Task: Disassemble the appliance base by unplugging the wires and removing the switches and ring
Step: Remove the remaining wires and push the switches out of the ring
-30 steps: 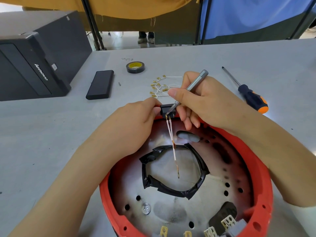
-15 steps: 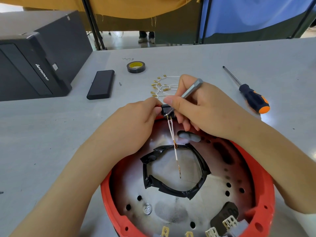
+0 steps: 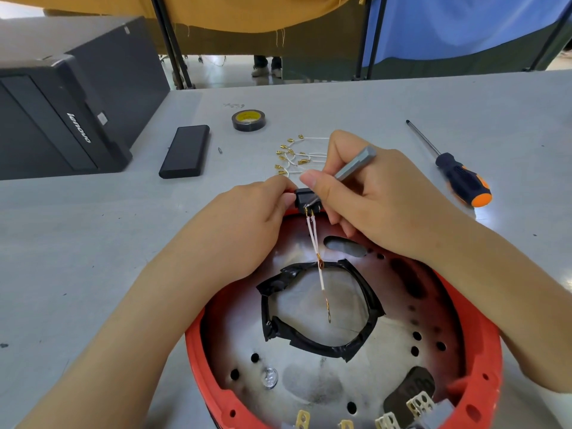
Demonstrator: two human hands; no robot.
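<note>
Our left hand (image 3: 247, 224) pinches the black switch (image 3: 305, 198) at the far rim of the red base (image 3: 483, 360). Our right hand (image 3: 380, 196) has its grip closed on a grey tool (image 3: 356, 162), tip at the switch. Two wires (image 3: 314, 236) hang from it over the black ring (image 3: 318, 343). Loose wires (image 3: 294, 156) lie on the desk (image 3: 93, 243) beyond.

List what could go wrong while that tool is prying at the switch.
The grey tool in the right hand could slip off the black switch into the left hand pinching it. Prying may also strain the white wires plugged into the switch, bending their terminals.
</note>
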